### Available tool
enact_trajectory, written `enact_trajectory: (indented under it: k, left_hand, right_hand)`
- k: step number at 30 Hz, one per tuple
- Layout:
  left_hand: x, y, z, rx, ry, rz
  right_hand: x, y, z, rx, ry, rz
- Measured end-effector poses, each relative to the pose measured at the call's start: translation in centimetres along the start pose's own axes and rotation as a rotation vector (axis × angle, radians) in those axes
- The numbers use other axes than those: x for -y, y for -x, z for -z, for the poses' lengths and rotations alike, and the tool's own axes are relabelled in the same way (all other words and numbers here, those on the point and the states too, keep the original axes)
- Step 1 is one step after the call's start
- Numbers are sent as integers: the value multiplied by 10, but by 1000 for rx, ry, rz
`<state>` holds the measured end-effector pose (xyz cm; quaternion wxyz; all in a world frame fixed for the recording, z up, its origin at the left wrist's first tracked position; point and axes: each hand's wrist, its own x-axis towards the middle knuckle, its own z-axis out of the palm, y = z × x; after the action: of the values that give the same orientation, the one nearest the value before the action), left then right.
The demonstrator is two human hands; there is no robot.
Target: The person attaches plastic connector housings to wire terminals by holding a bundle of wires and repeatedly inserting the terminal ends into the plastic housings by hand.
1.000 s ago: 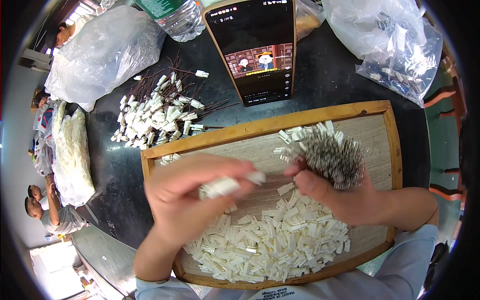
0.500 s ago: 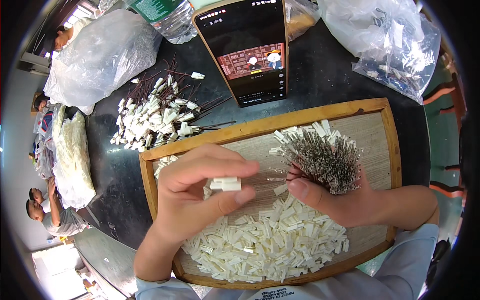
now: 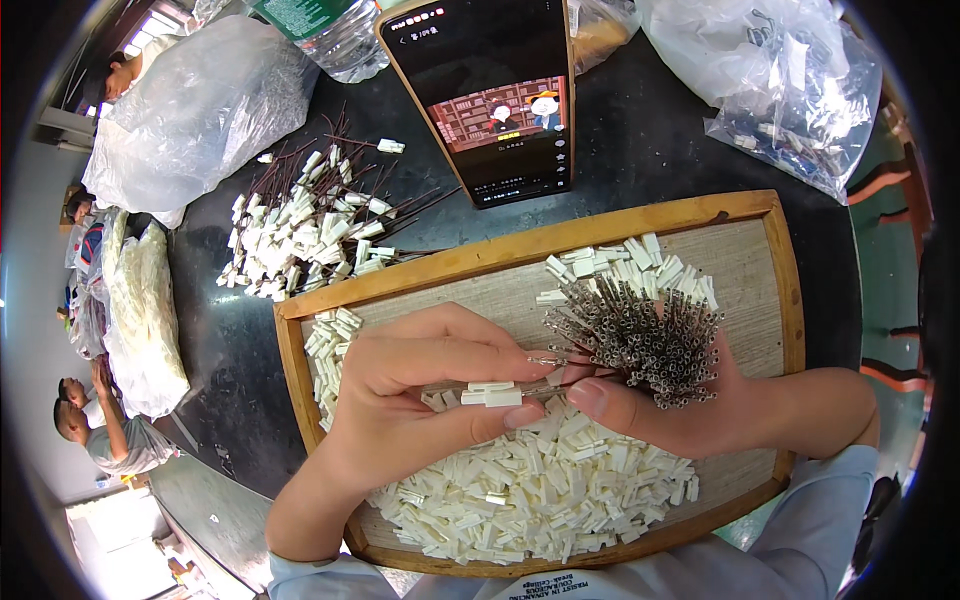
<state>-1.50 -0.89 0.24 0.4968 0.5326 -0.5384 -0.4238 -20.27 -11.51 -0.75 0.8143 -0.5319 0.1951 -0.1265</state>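
Two bare hands meet over a wooden tray (image 3: 790, 290) on a dark table (image 3: 640, 160). Left hand (image 3: 420, 395) curled, thumb and fingers pinched shut on a small white plastic connector housing (image 3: 497, 393), held level just above the tray. Right hand (image 3: 680, 400) closed around a thick bundle of metal-tipped wires (image 3: 640, 335), tips fanned up and leftward; its thumb lies just beside the housing. One wire from the bundle appears to reach toward the housing; whether it is seated inside, cannot tell.

Loose pile of white housings (image 3: 540, 490) fills the near part of the tray, under both hands. Smaller scatter of housings (image 3: 640, 265) at the tray's far side, behind the bundle.

Beyond the tray, to the left: heap of housings with dark wires attached (image 3: 310, 225). Phone (image 3: 490, 95) propped upright behind the tray, screen lit. Clear plastic bags at far left (image 3: 190, 110) and far right (image 3: 790, 90). Plastic bottle (image 3: 335, 30) near the phone. Other people at the left rim (image 3: 95, 430), small and distorted.
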Motion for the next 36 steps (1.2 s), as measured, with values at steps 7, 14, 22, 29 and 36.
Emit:
enact_trajectory:
  k: [7,14,22,29,36]
  left_hand:
    - [0,0,0,13,20,-16]
    - [-1,1,-5,10,-59,-15]
    - [-10,-1,-8,-88,-169,-47]
    - [-4,2,-3,-57,-180,-87]
    - [-12,5,-6,-75,-55,-5]
  right_hand:
    - [2,1,1,17,-10,-35]
    - [2,1,1,77,25,29]
    - [3,0,4,48,2,5]
    - [0,-1,5,36,50,18]
    - [-4,1,7,52,0,90]
